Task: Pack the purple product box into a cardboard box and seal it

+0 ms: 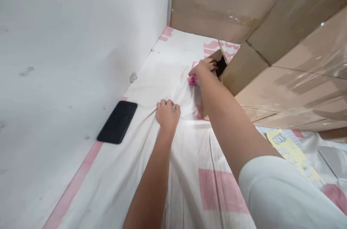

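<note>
R hand (206,68) apparently gripping pink packet (193,80) by mouth of open box (217,55); L hand (168,113) loose, empty, on sheet (187,142). Prob. handling step; next move needs clearance past flap (224,52).

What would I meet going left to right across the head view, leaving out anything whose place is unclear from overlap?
Black phone, left hand, right hand, yellow printed sheet.
</note>
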A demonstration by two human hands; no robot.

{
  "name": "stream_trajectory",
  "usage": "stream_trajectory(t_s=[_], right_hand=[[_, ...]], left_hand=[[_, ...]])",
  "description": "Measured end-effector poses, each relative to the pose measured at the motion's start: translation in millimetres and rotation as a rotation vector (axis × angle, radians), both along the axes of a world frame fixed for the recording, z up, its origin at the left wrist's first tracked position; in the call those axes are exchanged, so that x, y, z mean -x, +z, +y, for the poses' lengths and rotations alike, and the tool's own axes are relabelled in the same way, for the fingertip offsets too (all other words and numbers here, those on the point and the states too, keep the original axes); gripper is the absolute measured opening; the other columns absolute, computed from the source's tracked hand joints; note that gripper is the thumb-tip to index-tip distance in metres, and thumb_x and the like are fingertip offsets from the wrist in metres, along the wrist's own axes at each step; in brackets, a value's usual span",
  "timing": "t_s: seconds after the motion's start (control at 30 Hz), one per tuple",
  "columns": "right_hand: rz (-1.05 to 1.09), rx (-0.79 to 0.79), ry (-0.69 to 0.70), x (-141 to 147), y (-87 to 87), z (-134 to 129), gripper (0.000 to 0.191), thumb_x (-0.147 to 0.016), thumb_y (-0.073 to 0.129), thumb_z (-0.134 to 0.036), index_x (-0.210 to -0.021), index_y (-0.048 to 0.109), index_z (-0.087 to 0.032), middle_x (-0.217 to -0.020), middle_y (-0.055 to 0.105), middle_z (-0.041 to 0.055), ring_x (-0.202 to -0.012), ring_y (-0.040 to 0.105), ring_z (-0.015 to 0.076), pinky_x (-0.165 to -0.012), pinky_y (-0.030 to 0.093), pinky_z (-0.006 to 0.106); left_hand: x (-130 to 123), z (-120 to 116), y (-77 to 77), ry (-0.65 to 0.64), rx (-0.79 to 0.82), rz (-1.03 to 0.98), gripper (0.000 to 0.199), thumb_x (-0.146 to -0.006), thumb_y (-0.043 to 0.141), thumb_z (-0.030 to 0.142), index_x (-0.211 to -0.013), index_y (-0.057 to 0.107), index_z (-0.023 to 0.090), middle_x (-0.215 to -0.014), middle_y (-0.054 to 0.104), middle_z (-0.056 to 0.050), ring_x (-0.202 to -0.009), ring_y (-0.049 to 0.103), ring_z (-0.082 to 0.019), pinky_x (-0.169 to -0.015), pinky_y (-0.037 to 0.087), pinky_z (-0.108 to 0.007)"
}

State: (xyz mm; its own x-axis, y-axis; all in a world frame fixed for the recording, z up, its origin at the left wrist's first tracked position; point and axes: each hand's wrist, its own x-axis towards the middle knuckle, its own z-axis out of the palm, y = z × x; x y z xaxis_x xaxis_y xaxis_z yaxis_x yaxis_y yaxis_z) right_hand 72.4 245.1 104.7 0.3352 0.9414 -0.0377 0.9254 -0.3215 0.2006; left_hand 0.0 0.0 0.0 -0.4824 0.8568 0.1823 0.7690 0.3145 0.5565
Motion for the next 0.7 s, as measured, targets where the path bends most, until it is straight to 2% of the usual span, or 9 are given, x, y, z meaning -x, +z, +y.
stream_trajectory(t_s=[0.2, 0.33, 0.5, 0.63, 0.7], right_hand=[[-0.054, -0.053, 0.046, 0.6, -13.7, 4.1, 0.107, -0.069, 0.087, -0.056, -0.159, 0.040, -0.023, -0.163, 0.020, 0.0285, -0.138, 0.034, 0.0483, -0.106, 0.035, 0.065], [-0.102, -0.162, 0.067, 7.0, -21.4, -4.6, 0.089, -0.083, 0.076, -0.053, -0.157, 0.044, -0.017, -0.162, 0.020, 0.0298, -0.140, 0.032, 0.0454, -0.109, 0.030, 0.063], [-0.121, -0.309, 0.263, 12.8, -27.6, -22.1, 0.055, -0.100, 0.054, -0.040, -0.149, 0.056, -0.014, -0.159, 0.025, 0.0299, -0.137, 0.036, 0.0394, -0.104, 0.035, 0.062], [-0.147, -0.330, 0.444, 12.1, -27.8, -30.5, 0.046, -0.106, 0.043, -0.035, -0.145, 0.061, -0.016, -0.159, 0.028, 0.0285, -0.136, 0.038, 0.0450, -0.098, 0.038, 0.063], [-0.158, -0.317, 0.533, 10.1, -27.3, -33.5, 0.046, -0.107, 0.039, -0.032, -0.143, 0.062, -0.015, -0.159, 0.027, 0.0285, -0.136, 0.038, 0.0447, -0.098, 0.038, 0.060]], left_hand=[[1.2, 1.0, 1.0, -0.014, 0.009, -0.013, 0.023, -0.096, 0.051, 0.032, -0.102, 0.071, 0.022, -0.114, 0.066, -0.011, -0.115, 0.057, -0.030, -0.090, 0.048, -0.041], [2.9, -0.3, 2.6, -0.019, 0.011, -0.039, 0.023, -0.097, 0.051, 0.032, -0.103, 0.070, 0.021, -0.114, 0.066, -0.011, -0.116, 0.057, -0.030, -0.090, 0.049, -0.041], [7.1, -1.0, 5.6, -0.033, 0.004, -0.060, 0.022, -0.098, 0.051, 0.033, -0.102, 0.069, 0.022, -0.112, 0.068, -0.011, -0.115, 0.058, -0.030, -0.086, 0.049, -0.038], [10.8, -0.2, 5.7, -0.036, -0.004, -0.066, 0.021, -0.098, 0.051, 0.032, -0.101, 0.068, 0.022, -0.111, 0.069, -0.010, -0.113, 0.060, -0.028, -0.080, 0.049, -0.036], [11.9, 0.3, 4.1, -0.042, -0.012, -0.070, 0.020, -0.098, 0.051, 0.032, -0.101, 0.068, 0.022, -0.110, 0.069, -0.010, -0.112, 0.060, -0.028, -0.079, 0.049, -0.036]])
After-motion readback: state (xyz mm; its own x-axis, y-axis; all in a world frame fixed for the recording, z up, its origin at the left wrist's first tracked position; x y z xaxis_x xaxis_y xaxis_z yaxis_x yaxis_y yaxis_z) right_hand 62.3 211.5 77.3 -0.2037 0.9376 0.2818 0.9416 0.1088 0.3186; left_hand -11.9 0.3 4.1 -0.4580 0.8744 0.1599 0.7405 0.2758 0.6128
